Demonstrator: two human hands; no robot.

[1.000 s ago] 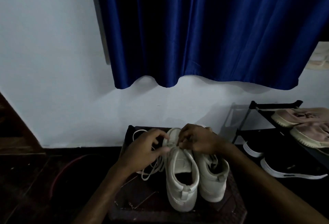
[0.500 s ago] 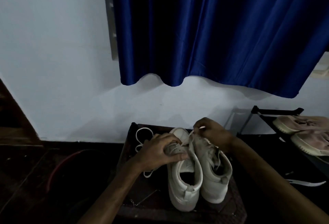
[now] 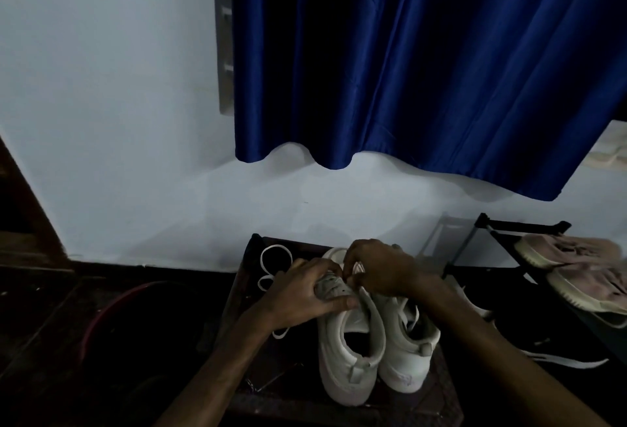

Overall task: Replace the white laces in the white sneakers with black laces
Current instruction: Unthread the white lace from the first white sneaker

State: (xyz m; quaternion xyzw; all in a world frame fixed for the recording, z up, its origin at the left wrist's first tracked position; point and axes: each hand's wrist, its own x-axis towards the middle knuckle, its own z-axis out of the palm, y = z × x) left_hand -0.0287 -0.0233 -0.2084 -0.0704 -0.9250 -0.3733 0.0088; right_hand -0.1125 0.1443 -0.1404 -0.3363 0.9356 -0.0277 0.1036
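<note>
Two white sneakers stand side by side, heels toward me, on a dark stool (image 3: 444, 389). My left hand (image 3: 298, 294) grips the laced front of the left sneaker (image 3: 349, 358), thumb across it. My right hand (image 3: 380, 269) pinches at the white lace over the same shoe's eyelets, above the right sneaker (image 3: 407, 352). A loose white lace (image 3: 273, 265) lies looped on the stool to the left of my hands. No black lace shows in this dim view.
A black shoe rack (image 3: 519, 223) stands at the right with pinkish shoes (image 3: 576, 253) on top and dark shoes (image 3: 556, 335) below. A blue curtain (image 3: 424, 63) hangs over the white wall behind. A dark basin with a red rim (image 3: 101, 304) sits left on the floor.
My right hand has come back down from pulling the lace end up and right, and now meets my left hand over the left sneaker's eyelets. The left hand still grips that shoe.
</note>
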